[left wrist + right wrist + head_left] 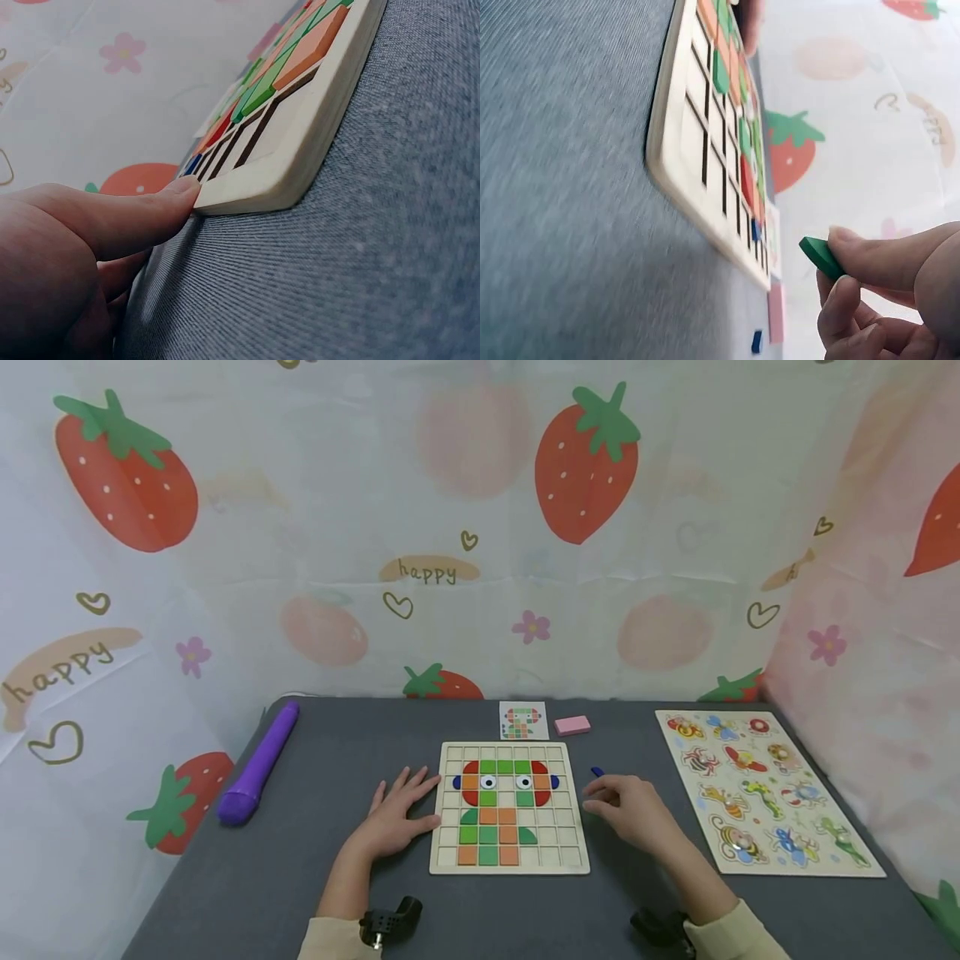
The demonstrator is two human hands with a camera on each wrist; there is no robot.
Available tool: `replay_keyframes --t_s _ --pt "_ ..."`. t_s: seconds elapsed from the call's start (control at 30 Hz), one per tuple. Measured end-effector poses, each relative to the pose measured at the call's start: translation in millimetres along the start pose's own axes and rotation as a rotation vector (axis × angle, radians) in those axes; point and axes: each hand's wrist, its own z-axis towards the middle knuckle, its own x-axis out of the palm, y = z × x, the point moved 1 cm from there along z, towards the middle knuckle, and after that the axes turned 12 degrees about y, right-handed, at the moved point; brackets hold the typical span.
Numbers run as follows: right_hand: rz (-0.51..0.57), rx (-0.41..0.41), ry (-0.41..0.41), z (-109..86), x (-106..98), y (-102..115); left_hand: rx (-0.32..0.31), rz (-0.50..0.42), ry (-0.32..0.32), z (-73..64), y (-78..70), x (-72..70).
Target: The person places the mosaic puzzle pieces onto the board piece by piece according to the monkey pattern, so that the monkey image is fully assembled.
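A wooden grid board (pixel 555 843) lies flat on the table, with coloured tiles forming a figure in its squares. My left hand (pixel 397 817) rests at the board's left side with fingers spread, and the thumb (pixel 169 202) touches the frame's edge. Just right of the board, my right hand (pixel 633 810) pinches a small green tile (pixel 821 256) between thumb and fingers, held above the table. That tile is hidden in the head view. Beyond the right hand lies a small blue tile (pixel 597 772).
Behind the board are a picture card (pixel 523 735) and a pink block (pixel 573 726). A purple microphone-shaped stick (pixel 262 764) lies at the left. At the right sits a flat board with insect pictures (pixel 772 793). A strawberry-patterned cloth (pixel 480 643) stands behind the table.
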Motion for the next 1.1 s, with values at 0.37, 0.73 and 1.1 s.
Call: replay_keyframes --t_s 0.37,0.73,1.1 --pt "0.016 -0.033 0.0 10.4 14.8 29.1 0.011 -0.003 -0.004 -0.1 1.5 0.0" --pt "0.071 -0.089 0.047 19.3 33.3 47.7 0.012 -0.006 -0.01 -0.8 -0.4 0.0" --pt "0.072 -0.167 0.097 27.7 50.5 66.6 -0.007 -0.016 -0.006 -1.4 -2.1 -0.1"
